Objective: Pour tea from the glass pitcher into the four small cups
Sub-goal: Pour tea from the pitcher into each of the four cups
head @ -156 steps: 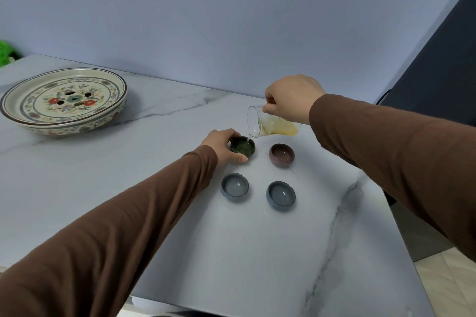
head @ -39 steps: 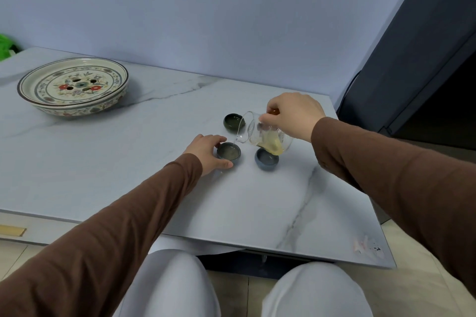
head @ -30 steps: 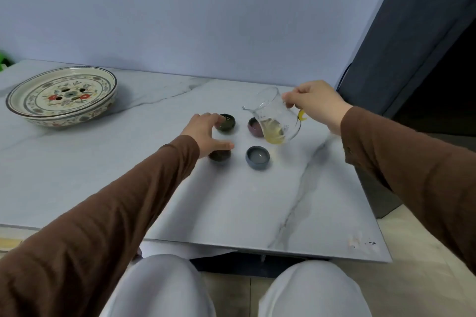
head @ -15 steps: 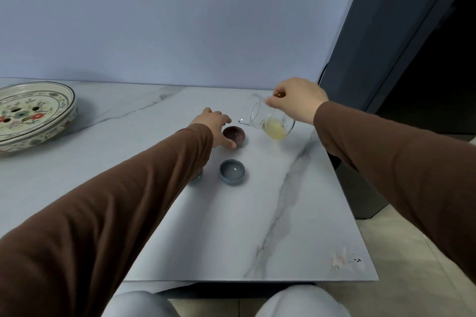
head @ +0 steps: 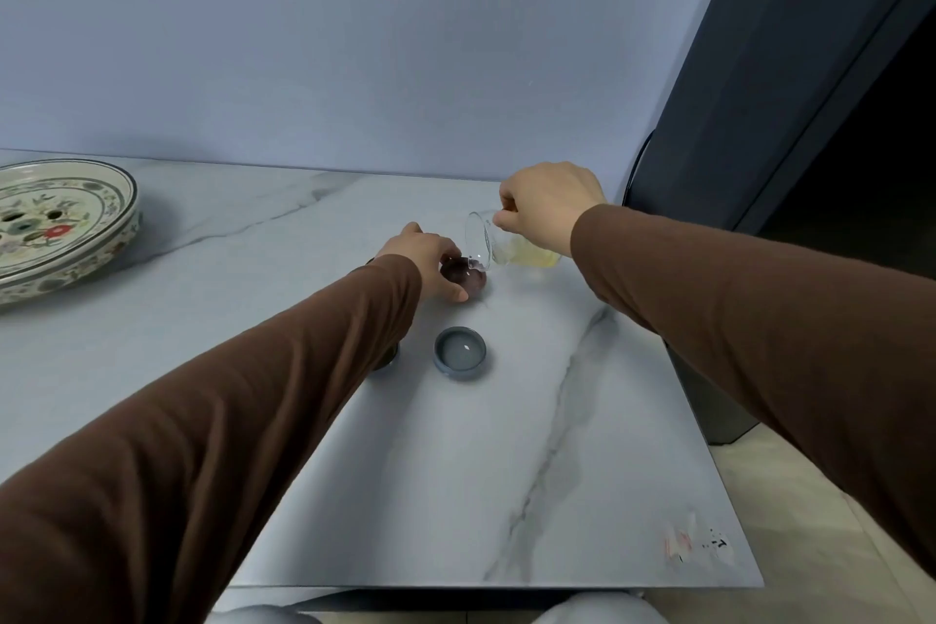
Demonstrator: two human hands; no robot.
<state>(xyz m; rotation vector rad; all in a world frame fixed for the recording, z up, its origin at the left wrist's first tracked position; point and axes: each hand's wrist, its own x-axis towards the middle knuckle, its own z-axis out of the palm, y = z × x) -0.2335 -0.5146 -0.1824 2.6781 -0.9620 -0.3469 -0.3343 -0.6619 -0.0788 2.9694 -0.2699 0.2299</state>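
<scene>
Pitcher (head: 511, 248) tipped over maroon cup (head: 468, 278) — pale tea pooled inside.

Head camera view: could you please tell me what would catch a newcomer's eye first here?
Most striking is the glass pitcher, tipped on its side in the right hand, its spout over the maroon cup that the left hand steadies mid-table. Just nearer sits a blue-grey cup on the marble table. At the far left, a floral patterned tray stands out.
</scene>
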